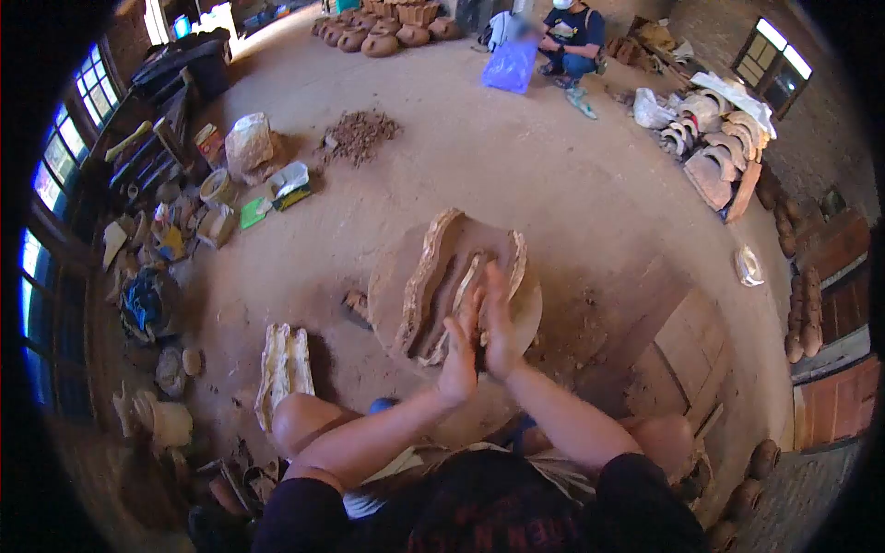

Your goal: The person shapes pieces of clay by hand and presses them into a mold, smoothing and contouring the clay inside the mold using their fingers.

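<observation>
My left hand [459, 355] and my right hand [499, 323] are raised close together in front of me, palms facing each other and fingers stretched out. Whether anything small lies between the palms is hidden. Below and beyond them is a round board [388, 276] on the floor. On it lie long, rough-edged, pale mould pieces [430, 263] with brown, clay-like material along their hollows. The hands cover part of the right-hand piece. Another long whitish mould piece [284, 369] rests on the floor by my left knee.
Crumbled brown clay [361, 136] lies farther out. Tubs, a box [289, 184] and a green lid [254, 213] stand at left. Curved moulds [714, 138] are stacked at right. A person [573, 41] crouches near a purple bag [510, 66]; round pots [379, 44] stand behind.
</observation>
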Demonstrator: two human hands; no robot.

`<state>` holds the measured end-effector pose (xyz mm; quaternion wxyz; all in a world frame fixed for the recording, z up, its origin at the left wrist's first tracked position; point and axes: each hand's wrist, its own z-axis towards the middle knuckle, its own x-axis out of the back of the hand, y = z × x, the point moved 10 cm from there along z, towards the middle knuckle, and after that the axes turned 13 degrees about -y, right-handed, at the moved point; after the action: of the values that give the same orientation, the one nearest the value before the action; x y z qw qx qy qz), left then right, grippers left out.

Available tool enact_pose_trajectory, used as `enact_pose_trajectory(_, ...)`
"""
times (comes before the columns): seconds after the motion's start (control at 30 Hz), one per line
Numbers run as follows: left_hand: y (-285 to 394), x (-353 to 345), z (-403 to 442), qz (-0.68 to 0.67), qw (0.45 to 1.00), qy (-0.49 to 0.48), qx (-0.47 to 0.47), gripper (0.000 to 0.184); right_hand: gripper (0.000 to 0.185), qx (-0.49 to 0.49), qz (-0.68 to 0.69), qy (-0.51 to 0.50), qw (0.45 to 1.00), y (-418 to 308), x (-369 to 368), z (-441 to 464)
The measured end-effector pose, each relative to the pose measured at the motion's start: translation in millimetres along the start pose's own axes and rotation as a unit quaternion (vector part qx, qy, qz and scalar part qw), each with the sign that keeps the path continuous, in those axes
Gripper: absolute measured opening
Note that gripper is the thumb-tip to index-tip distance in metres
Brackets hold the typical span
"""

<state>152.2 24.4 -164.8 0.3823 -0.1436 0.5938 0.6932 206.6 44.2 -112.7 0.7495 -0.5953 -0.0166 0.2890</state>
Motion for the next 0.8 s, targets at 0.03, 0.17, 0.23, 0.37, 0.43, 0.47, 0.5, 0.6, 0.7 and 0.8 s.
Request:
enact_pose_trajectory(0.03,3.2,-3.3,-3.9,0.072,0.997,-0.006,0.031,0.085,0.081,-0.016,0.009,0.014,1.0,3.4,-0.4,-6.3)
enact_pose_trajectory(0.17,26.3,15.4,-1.5,0.192,0.98,0.034,0.031,0.089,0.07,-0.014,-0.172,-0.052,0.984,-0.3,-34.9,-33.8)
enact_pose_trajectory(0.23,22.7,14.4,-9.4,0.253,0.968,0.004,-0.001,0.089,0.068,-0.03,-0.152,-0.051,0.987,10.1,-27.7,-32.6)
enact_pose_trajectory(0.37,22.1,-20.5,-11.0,0.238,0.971,-0.031,-0.008,0.088,0.073,-0.061,0.099,0.029,0.993,29.2,-25.8,-34.8)
enact_pose_trajectory(0.43,36.0,-17.5,-3.2,0.179,0.984,0.019,0.012,0.092,0.074,-0.069,-0.007,-0.038,0.997,32.2,-30.3,-47.8)
enact_pose_trajectory(0.47,35.8,-19.7,-4.4,0.178,0.984,0.017,0.011,0.093,0.075,-0.071,-0.06,-0.071,0.993,32.6,-32.1,-50.6)
enact_pose_trajectory(0.5,35.6,-21.8,-5.5,0.176,0.984,0.016,0.011,0.094,0.075,-0.098,-0.042,-0.028,0.994,33.2,-22.1,-45.6)
enact_pose_trajectory(0.6,17.1,-18.4,-6.3,0.262,0.964,-0.038,-0.017,0.097,0.079,-0.096,-0.039,-0.029,0.994,62.2,10.6,-39.4)
enact_pose_trajectory(0.7,34.2,-4.5,8.5,0.195,0.981,-0.01,-0.005,0.09,0.083,-0.095,-0.025,-0.042,0.994,38.2,-21.3,-41.6)
enact_pose_trajectory(0.8,32.6,-41.5,-5.9,0.265,0.955,-0.103,-0.083,0.09,0.08,-0.181,0.211,0.065,0.958,50.9,7.1,-19.3)
